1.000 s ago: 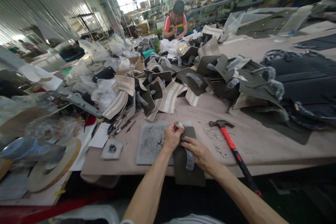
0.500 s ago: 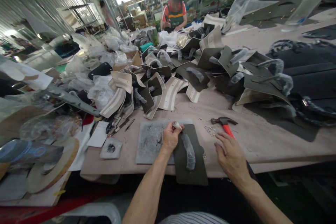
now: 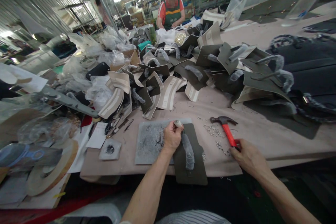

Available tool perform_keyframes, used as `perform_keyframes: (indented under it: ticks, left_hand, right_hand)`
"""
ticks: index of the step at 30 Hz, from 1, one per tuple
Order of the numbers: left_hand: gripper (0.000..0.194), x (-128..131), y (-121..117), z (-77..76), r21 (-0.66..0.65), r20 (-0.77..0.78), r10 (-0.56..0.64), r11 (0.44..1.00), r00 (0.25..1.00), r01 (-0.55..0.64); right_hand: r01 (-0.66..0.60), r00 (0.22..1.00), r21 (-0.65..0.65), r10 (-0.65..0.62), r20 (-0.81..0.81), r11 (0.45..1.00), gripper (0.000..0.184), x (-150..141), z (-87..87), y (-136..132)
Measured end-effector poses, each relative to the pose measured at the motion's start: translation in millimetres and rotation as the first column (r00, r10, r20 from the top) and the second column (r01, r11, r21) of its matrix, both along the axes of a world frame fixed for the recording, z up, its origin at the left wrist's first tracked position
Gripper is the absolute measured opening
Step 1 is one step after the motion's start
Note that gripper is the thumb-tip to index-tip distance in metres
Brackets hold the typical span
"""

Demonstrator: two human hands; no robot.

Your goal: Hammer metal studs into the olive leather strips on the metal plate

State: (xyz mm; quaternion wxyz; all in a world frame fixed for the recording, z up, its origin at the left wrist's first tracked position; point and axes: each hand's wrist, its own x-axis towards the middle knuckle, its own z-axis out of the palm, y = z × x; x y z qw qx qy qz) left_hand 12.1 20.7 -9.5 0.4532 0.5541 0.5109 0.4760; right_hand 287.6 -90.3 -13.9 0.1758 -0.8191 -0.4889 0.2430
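Observation:
My left hand (image 3: 172, 137) is closed around a short whitish cylindrical tool (image 3: 178, 123), held upright at the top of a dark olive bag panel (image 3: 197, 147). A plastic-wrapped handle (image 3: 188, 152) runs along that panel. Part of the panel lies on a scuffed grey slab (image 3: 148, 144), and its lower end hangs past the table edge. To the right, my right hand (image 3: 248, 155) has its fingers on the end of the red grip of a claw hammer (image 3: 229, 132). The hammer rests on the table, head pointing away. Small metal pieces (image 3: 214, 131) lie scattered beside it.
Panels with wrapped handles (image 3: 194, 71) are heaped across the table behind. Black bags (image 3: 309, 66) stand at the right. Scissors and thin tools (image 3: 112, 127) lie left of the slab, near a small clear bag (image 3: 110, 148). Another person (image 3: 172, 7) sits at the far side.
My right hand has moved right and toward me, from beside the hammer onto the end of its grip. My left hand still holds the whitish tool at the panel.

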Motion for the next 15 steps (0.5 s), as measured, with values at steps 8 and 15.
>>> perform_keyframes:
  ticks: [8, 15]
  left_hand:
    - [0.020, 0, -5, 3.1, 0.147, -0.173, -0.153, 0.973, 0.973, 0.179]
    - [0.016, -4, -2, 5.5, 0.117, -0.166, -0.164, 0.976, 0.972, 0.185]
  right_hand:
    - [0.165, 0.550, -0.143, -0.211, -0.808, 0.976, 0.030, -42, 74.0, 13]
    - [-0.369, 0.929, 0.303, 0.359, 0.091, 0.879, 0.033, -68, 101.2, 25]
